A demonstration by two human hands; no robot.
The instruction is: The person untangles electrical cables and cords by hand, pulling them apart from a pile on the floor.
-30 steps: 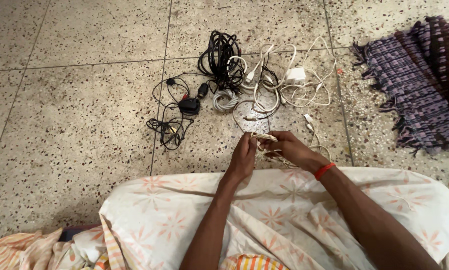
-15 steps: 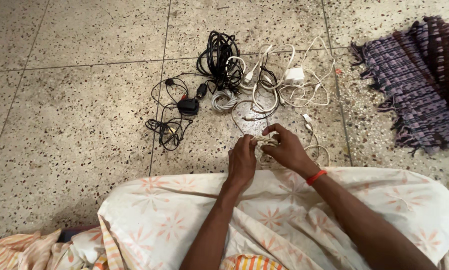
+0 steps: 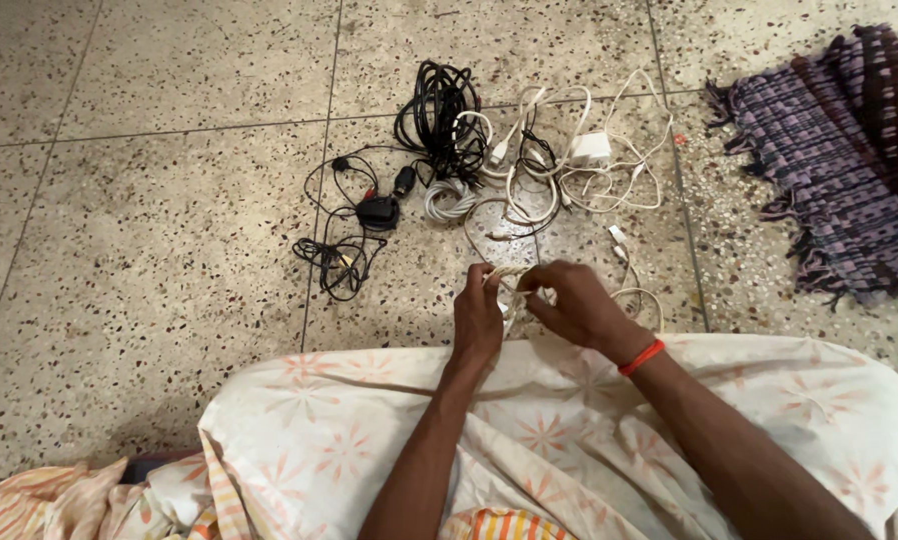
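The speckled terrazzo floor carries a heap of cables at twelve o'clock: a black cable bundle, a tangle of white cables with a white charger block just to its right, and thin black wires at eleven. A purple woven mat lies at two o'clock.

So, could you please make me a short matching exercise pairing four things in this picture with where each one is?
Things:
1. pale cable
2. black cable coil
3. white charger block
4. purple woven cloth

Places:
A. on the floor at the far right
B. between both hands
C. top of the heap, left of the white cables
D. among the white cables

Pairs: 1-B, 2-C, 3-D, 4-A
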